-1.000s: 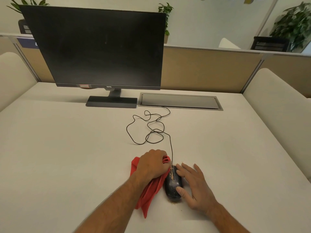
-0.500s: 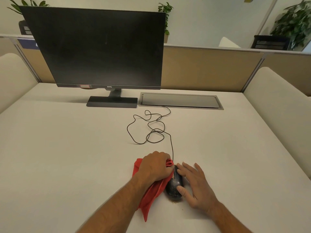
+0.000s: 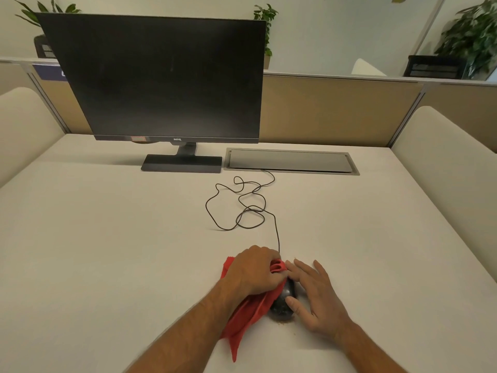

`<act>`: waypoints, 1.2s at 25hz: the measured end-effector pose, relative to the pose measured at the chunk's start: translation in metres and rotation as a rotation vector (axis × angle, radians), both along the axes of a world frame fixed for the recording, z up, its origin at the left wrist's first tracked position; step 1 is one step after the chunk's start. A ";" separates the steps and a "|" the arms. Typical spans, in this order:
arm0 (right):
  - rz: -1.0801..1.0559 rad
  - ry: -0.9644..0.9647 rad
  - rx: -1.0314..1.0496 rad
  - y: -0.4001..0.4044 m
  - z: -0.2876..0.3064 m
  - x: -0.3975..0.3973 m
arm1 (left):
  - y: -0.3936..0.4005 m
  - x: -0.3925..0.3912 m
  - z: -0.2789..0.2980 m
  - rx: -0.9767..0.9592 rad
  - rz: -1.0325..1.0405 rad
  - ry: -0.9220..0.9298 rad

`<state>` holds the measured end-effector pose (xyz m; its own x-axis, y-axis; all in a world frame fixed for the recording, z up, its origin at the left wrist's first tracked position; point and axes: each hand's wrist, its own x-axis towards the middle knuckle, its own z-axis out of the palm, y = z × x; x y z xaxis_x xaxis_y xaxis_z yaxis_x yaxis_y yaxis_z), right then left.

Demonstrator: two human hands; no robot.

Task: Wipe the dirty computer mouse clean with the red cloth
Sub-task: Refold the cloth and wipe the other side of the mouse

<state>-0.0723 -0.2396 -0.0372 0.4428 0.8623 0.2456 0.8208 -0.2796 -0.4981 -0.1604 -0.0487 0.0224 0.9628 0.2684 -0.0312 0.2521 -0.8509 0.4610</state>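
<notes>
A black wired computer mouse [image 3: 283,301] lies on the white desk near me, speckled with brown dirt. My left hand [image 3: 254,271] grips the bunched red cloth [image 3: 248,314] and presses it on the mouse's front left part; the cloth's tail trails toward me. My right hand [image 3: 316,294] rests on the mouse's right side with straight fingers, thumb against its rear flank. The front of the mouse is hidden under the cloth and fingers.
The mouse cable [image 3: 242,208] loops across the desk to a grey cable hatch [image 3: 291,161]. A dark monitor [image 3: 161,79] on a stand sits at the back left. Brown crumbs [image 3: 282,323] lie on the desk by the mouse's rear. Beige dividers border the desk.
My left hand with the cloth has slid right, over the front of the mouse, covering more of it. My right hand has stayed on the mouse's right side.
</notes>
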 end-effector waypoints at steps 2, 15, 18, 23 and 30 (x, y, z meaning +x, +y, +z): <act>-0.002 0.003 0.009 0.000 0.001 -0.001 | 0.000 -0.002 -0.003 0.038 -0.010 0.017; -0.011 -0.005 0.004 0.000 0.003 -0.002 | 0.014 0.003 -0.008 0.025 0.017 -0.025; -0.009 -0.008 0.006 0.000 0.002 -0.001 | 0.016 0.006 -0.006 -0.026 0.013 0.022; -0.014 -0.006 0.027 0.000 -0.001 0.000 | 0.023 0.012 -0.008 0.037 0.068 0.020; -0.007 -0.004 0.080 0.000 -0.002 -0.001 | 0.020 0.021 -0.002 0.127 0.047 0.049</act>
<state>-0.0731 -0.2392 -0.0389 0.4480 0.8366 0.3151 0.8207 -0.2450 -0.5162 -0.1394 -0.0285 0.0202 0.9472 0.3180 -0.0411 0.3128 -0.8881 0.3367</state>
